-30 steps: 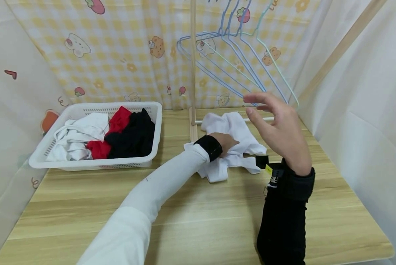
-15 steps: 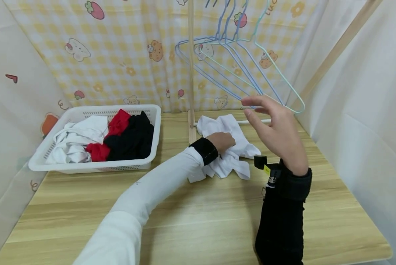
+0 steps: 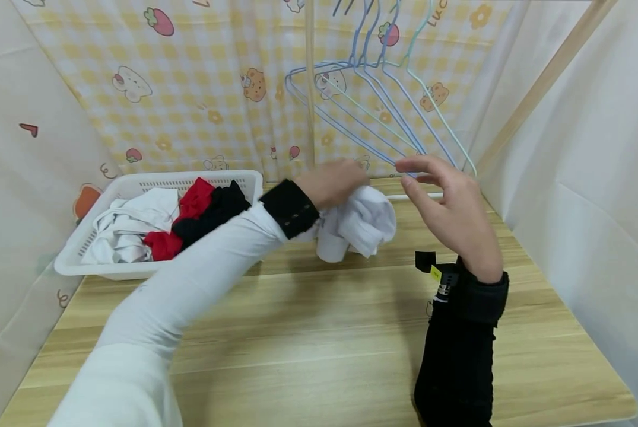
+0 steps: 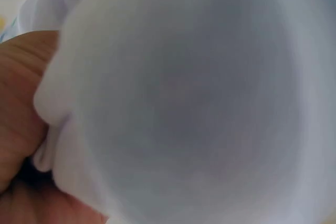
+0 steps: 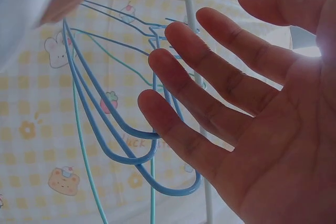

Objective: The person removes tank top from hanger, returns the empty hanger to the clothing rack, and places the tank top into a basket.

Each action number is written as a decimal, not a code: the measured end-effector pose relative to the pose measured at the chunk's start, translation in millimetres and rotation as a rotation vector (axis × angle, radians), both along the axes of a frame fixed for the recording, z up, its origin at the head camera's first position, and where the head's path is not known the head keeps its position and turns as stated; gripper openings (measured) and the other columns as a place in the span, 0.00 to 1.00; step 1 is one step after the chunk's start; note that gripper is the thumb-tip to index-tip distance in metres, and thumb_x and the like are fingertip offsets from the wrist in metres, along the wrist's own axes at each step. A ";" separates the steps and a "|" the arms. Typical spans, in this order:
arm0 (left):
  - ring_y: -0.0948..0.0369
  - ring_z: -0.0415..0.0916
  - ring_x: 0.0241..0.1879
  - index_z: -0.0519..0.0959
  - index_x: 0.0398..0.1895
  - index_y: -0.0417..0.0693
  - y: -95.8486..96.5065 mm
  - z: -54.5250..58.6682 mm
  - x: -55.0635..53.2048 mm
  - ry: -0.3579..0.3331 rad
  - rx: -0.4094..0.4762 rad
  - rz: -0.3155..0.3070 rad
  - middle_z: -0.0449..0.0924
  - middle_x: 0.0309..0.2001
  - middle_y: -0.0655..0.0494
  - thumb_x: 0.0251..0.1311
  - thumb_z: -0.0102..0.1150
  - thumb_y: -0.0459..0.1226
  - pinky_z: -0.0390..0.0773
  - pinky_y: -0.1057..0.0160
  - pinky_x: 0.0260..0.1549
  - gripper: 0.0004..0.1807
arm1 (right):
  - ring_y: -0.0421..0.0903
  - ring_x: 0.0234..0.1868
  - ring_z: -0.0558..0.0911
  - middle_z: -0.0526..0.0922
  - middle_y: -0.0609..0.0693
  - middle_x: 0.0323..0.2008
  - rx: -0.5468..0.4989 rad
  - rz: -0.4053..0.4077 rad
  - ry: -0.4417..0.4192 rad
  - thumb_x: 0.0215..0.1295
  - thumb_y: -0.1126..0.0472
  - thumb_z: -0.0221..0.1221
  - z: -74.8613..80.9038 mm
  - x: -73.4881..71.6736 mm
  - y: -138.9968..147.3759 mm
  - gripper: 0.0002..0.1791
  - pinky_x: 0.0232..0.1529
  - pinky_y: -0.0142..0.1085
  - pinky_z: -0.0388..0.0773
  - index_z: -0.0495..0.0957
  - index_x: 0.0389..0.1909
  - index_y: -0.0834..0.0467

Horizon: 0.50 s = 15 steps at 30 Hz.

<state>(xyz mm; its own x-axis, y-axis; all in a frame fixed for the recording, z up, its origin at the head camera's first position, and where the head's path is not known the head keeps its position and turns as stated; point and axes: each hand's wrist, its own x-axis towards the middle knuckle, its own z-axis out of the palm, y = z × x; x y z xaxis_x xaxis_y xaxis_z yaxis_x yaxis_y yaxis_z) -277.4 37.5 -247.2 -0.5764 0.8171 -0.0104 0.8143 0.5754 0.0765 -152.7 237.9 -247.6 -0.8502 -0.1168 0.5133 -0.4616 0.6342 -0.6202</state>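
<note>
A white cloth garment (image 3: 358,222) hangs bunched from my left hand (image 3: 333,182), raised over the back of the table. Up close in the left wrist view, the white fabric (image 4: 194,98) fills most of the picture, its folds pinched between thumb and fingers (image 4: 21,103). My right hand (image 3: 452,207) is held up in the air at the right, holding nothing. In the right wrist view its fingers (image 5: 210,77) are spread and nearly straight, in front of the blue hangers (image 5: 126,129). What kind of garment it is cannot be told.
A white plastic basket (image 3: 67,267) with white, red and black clothes stands at the left. Blue hangers (image 3: 361,71) and a mint green hanger (image 3: 447,124) hang behind the hands. A wooden rack post (image 3: 310,89) rises at the back of the wooden table (image 3: 308,356).
My left hand has gripped the white garment, lifted it off the table and moved up and slightly left; the cloth is now bunched. The right hand has stayed almost still.
</note>
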 end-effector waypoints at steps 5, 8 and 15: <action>0.47 0.79 0.54 0.86 0.55 0.37 -38.7 55.6 0.9 0.007 0.063 0.070 0.82 0.55 0.40 0.66 0.60 0.19 0.83 0.49 0.58 0.18 | 0.54 0.60 0.86 0.87 0.50 0.63 -0.009 -0.002 -0.013 0.84 0.54 0.57 0.2 0.2 1.6 0.18 0.43 0.18 0.80 0.84 0.65 0.56; 0.45 0.78 0.54 0.85 0.54 0.35 -66.2 85.6 5.4 0.080 0.104 0.104 0.82 0.53 0.37 0.63 0.58 0.17 0.82 0.46 0.58 0.18 | 0.53 0.60 0.86 0.87 0.50 0.63 -0.010 -0.014 -0.025 0.84 0.53 0.57 0.1 0.5 2.3 0.18 0.44 0.19 0.80 0.84 0.65 0.54; 0.40 0.73 0.50 0.83 0.55 0.36 -154.1 137.5 12.1 0.210 0.101 0.264 0.77 0.53 0.34 0.55 0.57 0.15 0.79 0.45 0.43 0.24 | 0.51 0.62 0.85 0.86 0.49 0.64 -0.011 -0.027 -0.051 0.85 0.52 0.56 1.3 2.6 3.8 0.18 0.46 0.20 0.79 0.83 0.66 0.54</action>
